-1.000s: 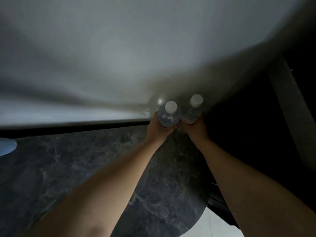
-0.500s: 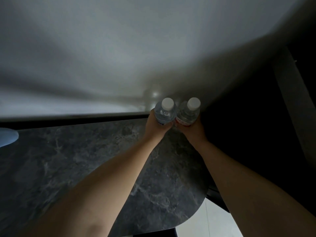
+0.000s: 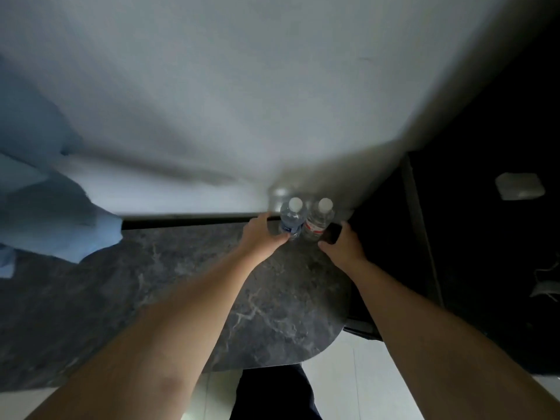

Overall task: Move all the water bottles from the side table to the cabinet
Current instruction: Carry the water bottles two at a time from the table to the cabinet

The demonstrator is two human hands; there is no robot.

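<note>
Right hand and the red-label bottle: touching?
Apart. The head view shows the right hand open, with dark gap between its fingers and the red-label bottle.

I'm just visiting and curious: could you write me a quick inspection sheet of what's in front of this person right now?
Surface: dark marbled top, rounded at its right end, against a pale wall.
Job's things: two capped bottles stand upright side by side at the back edge, blue-label bottle left, red-label bottle right.
Clutter: blue cloth at far left.
Hands: left hand open, thumb touching the blue-label bottle; right hand open beside the red-label bottle; contact unclear.
Cables: thin cord, far right, dim.
Surroundings: dark area right with a pale box; light floor below.
</note>
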